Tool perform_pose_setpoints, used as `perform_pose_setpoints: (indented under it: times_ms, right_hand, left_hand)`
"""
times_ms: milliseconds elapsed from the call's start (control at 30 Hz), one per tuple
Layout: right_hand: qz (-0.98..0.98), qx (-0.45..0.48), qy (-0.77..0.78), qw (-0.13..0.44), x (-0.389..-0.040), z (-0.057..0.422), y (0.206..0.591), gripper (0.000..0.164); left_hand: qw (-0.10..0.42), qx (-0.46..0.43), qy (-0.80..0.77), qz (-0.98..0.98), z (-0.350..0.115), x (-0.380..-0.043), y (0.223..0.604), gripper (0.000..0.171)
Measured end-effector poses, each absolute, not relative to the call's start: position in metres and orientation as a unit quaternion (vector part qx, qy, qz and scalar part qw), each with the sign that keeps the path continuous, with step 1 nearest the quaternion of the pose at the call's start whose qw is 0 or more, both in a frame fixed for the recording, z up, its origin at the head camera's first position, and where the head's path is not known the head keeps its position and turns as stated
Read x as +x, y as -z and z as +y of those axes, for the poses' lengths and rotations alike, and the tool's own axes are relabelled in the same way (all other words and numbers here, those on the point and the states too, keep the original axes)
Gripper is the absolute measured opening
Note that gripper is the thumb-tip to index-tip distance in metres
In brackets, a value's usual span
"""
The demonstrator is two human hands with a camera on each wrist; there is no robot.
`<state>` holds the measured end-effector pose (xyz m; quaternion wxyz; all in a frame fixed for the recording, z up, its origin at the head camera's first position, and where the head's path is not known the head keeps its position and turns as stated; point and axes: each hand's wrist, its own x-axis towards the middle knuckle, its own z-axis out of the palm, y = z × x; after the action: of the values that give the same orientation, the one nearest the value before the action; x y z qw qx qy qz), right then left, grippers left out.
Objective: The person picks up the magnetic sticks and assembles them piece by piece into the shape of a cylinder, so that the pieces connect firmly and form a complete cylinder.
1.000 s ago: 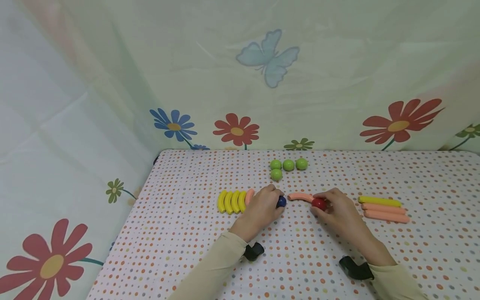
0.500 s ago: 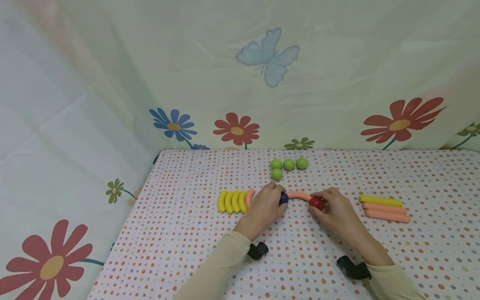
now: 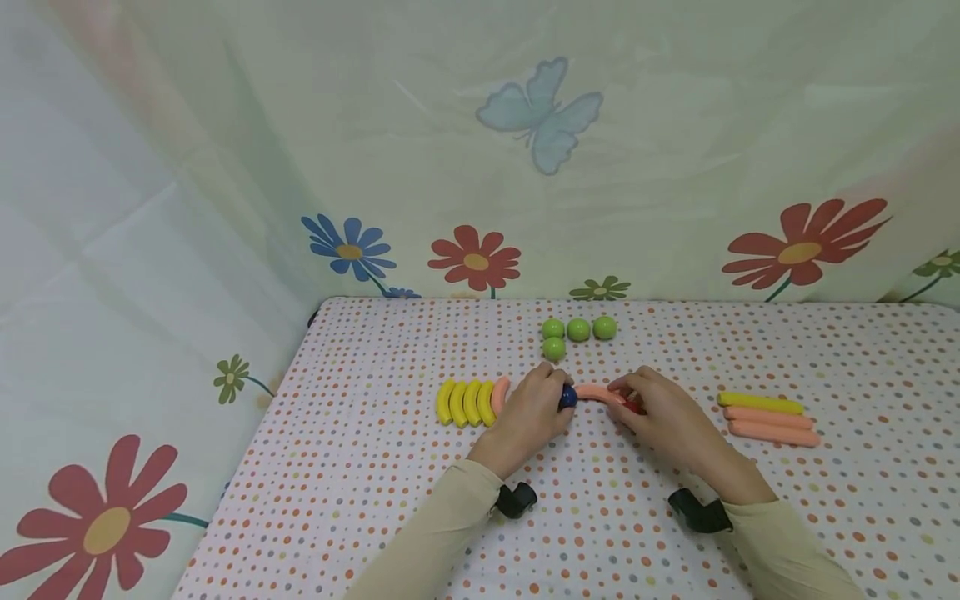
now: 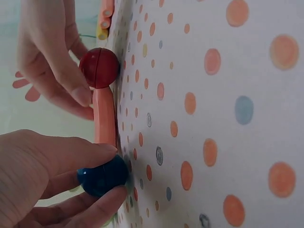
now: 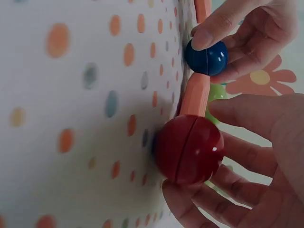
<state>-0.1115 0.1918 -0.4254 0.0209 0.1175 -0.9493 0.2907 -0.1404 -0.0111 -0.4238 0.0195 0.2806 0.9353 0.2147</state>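
We saw pink rod (image 3: pixel 594 392) spanning sideways from blue ball (image 3: pixel 567 397), gripped by left hand (image 3: pixel 529 408), to red ball (image 5: pixel 190 151), cupped by right hand (image 3: pixel 670 419).

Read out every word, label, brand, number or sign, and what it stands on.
None: no readable text on the blue ball, red ball, curved pink piece, yellow pieces, straight rods or green balls.
The dotted tablecloth and backdrop carry only printed patterns and pictures.
The black wrist devices are too small to rule out fine marks; hidden faces cannot be checked.
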Motion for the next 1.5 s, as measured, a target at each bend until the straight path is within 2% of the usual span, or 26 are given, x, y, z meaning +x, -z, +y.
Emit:
perform_pose_setpoints:
  times_ms: [267, 333, 567, 733, 1000, 1200, 1500]
  right_hand:
    - [-0.955, 0.138, -0.262, -0.005, -0.126, 0.179, 0.423, 0.013]
    - [-0.956, 0.138, -0.258, -0.007, -0.127, 0.178, 0.424, 0.013]
    - [-0.962, 0.12, -0.246, -0.014, -0.126, 0.184, 0.422, 0.017]
    - [-0.962, 0.113, -0.246, -0.007, -0.125, 0.189, 0.423, 0.02]
    - [-0.963, 0.103, -0.248, 0.0, -0.123, 0.194, 0.425, 0.021]
    - [-0.962, 0.101, -0.255, 0.013, -0.122, 0.197, 0.426, 0.021]
    - [-0.96, 0.104, -0.26, 0.014, -0.122, 0.197, 0.429, 0.021]
  left_hand:
    - [0.047, 0.239, -0.257, 0.935, -0.023, -0.133, 0.417, 0.051]
    - [0.044, 0.22, -0.255, 0.94, -0.029, -0.132, 0.412, 0.052]
    - [0.037, 0.159, -0.198, 0.967, -0.049, -0.138, 0.408, 0.041]
    - [0.047, 0.165, -0.175, 0.97, -0.047, -0.136, 0.411, 0.037]
    - [0.035, 0.181, -0.164, 0.969, -0.04, -0.136, 0.418, 0.019]
    - [0.028, 0.188, -0.17, 0.967, -0.034, -0.137, 0.419, 0.013]
    - [0.018, 0.214, -0.207, 0.954, -0.024, -0.135, 0.419, 0.017]
